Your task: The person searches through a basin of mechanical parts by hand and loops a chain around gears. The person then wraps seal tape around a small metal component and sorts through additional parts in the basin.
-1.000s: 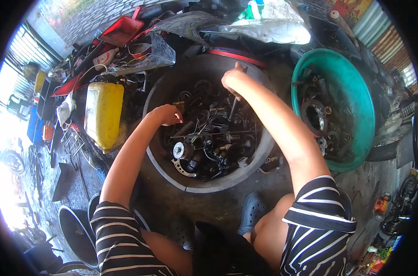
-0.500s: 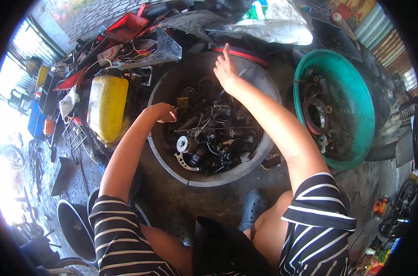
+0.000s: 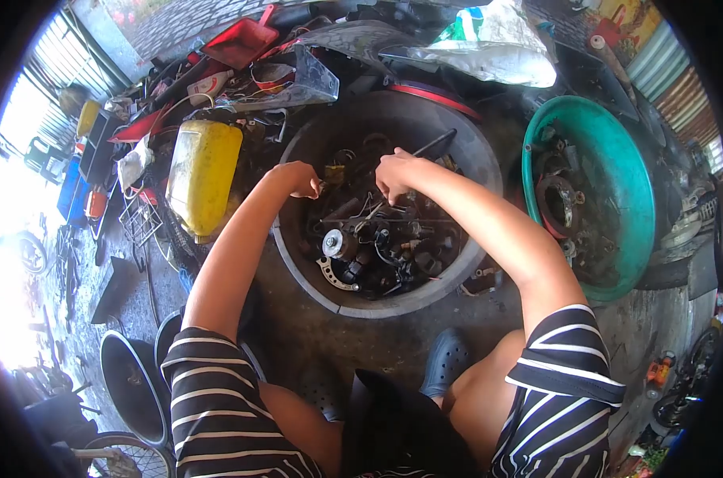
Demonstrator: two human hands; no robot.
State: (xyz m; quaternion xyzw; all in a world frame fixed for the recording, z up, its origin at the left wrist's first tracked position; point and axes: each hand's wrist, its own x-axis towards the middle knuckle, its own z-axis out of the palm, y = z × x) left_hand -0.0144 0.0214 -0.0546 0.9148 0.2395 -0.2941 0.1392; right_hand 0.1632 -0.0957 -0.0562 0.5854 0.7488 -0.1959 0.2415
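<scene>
A large dark grey tub (image 3: 339, 305) stands in front of me, loaded with greasy metal parts. Over its left side is my left hand (image 3: 299, 178), fingers curled and closed near a small yellow part (image 3: 334, 173); what they hold, if anything, is hidden. My right hand (image 3: 395, 172) reaches down over the middle of the heap, its fingers bent downward and together. Whether it grips one of the parts cannot be made out. Nearer to me in the tub lie a round silver part (image 3: 334, 244) and a curved metal piece with holes (image 3: 335, 275).
To the right stands a green basin (image 3: 628, 207) with metal parts inside. A yellow jerrycan (image 3: 205, 175) is on the left. Behind the tub are a red dustpan (image 3: 242, 44), a white sack (image 3: 501, 48) and other clutter. Dark buckets (image 3: 130, 382) sit at lower left.
My right hand has come down toward the parts, and its raised finger is now bent down. The left hand stays closed over the tub's left side. The view has shifted slightly.
</scene>
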